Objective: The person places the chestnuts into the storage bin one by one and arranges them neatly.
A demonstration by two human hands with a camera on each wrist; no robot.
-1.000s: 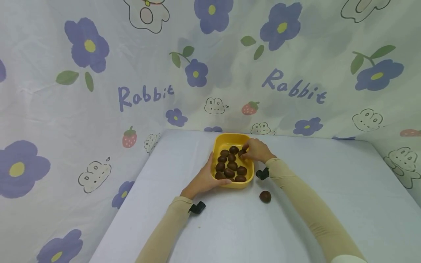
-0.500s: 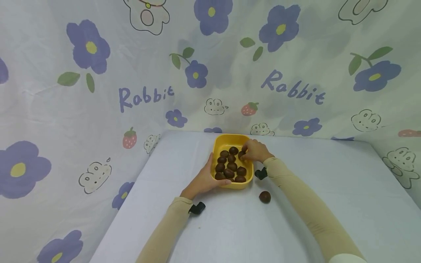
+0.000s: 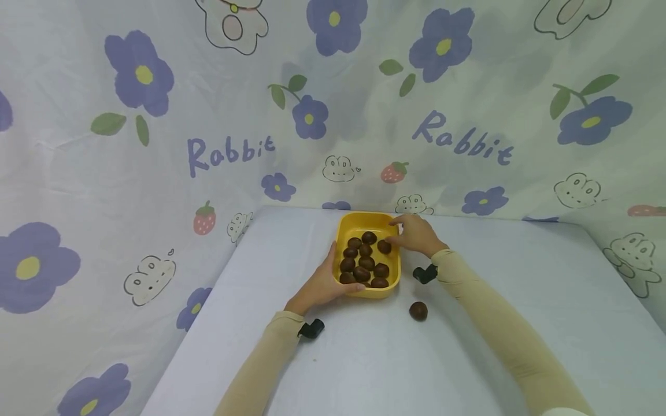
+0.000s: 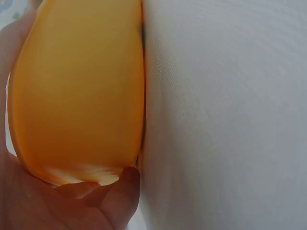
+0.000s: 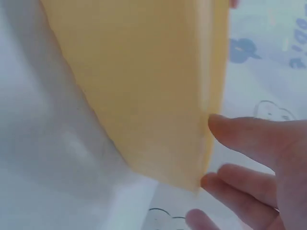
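A yellow plastic box (image 3: 364, 218) stands on the table with several brown chestnuts (image 3: 366, 263) in it. My left hand (image 3: 322, 283) grips its near left corner, thumb along the near rim and fingers along the left side. In the left wrist view the fingers curve round the yellow wall. My right hand (image 3: 418, 234) is at the right rim with thumb and fingers spread apart, holding nothing. Just inside that rim lies one chestnut (image 3: 384, 247), close by the right thumb. The right wrist view has the fingertips (image 5: 213, 122) right at the box edge.
One loose chestnut (image 3: 418, 311) lies on the white tablecloth (image 3: 364, 364), near and to the right of the box. A patterned curtain (image 3: 234, 104) hangs behind and beside the table. Small black wrist cameras (image 3: 311, 329) sit on both wrists.
My right hand has let go of a chestnut in the right part of the box and drawn back to the right, to the rim. The left hand has kept its grip on the box.
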